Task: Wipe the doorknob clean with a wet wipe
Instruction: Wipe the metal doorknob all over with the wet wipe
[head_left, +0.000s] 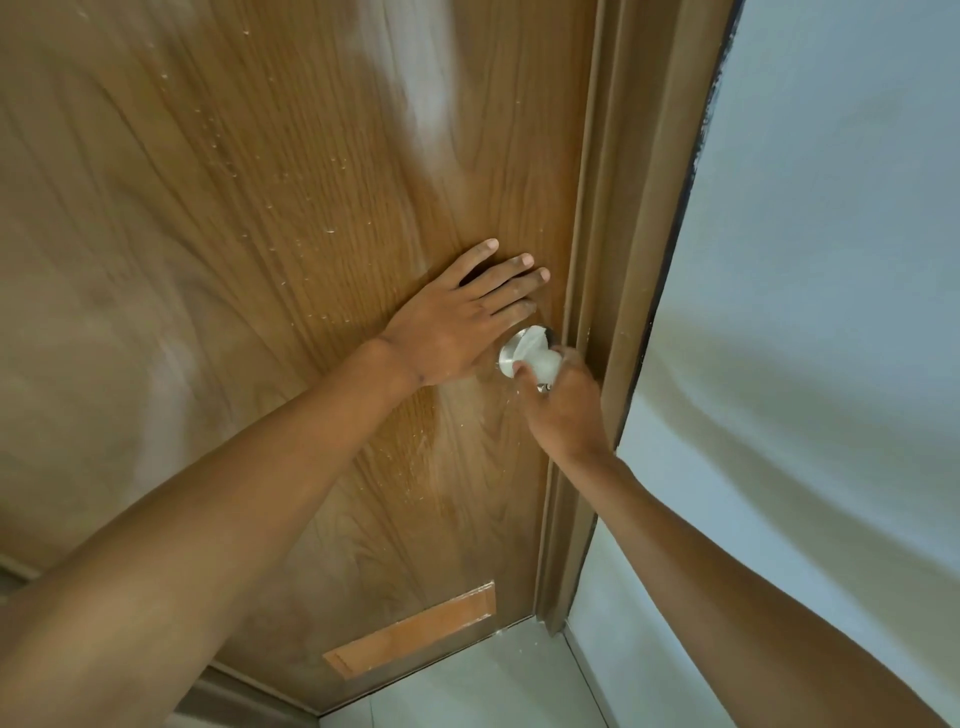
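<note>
**Wipe on the knob, palm on the door**

Wood-grain door filled the frame from nine o'clock to centre, brown and flecked with pale specks, with a lighter rectangular patch near its bottom edge at six o'clock. No brand, label or writing could be read anywhere. The left hand lay flat against the door just past centre, fingers spread and pointing toward two o'clock, holding nothing. Just beside it, at its four o'clock, sat the metal doorknob, close to the door's latch edge, its axis sticking out from the door face toward the camera. A white wet wipe was draped over the knob, and the right hand reached up from five o'clock with fingers closed around wipe and knob together. The brown door frame ran beside them, then a pale wall toward three o'clock.
</note>
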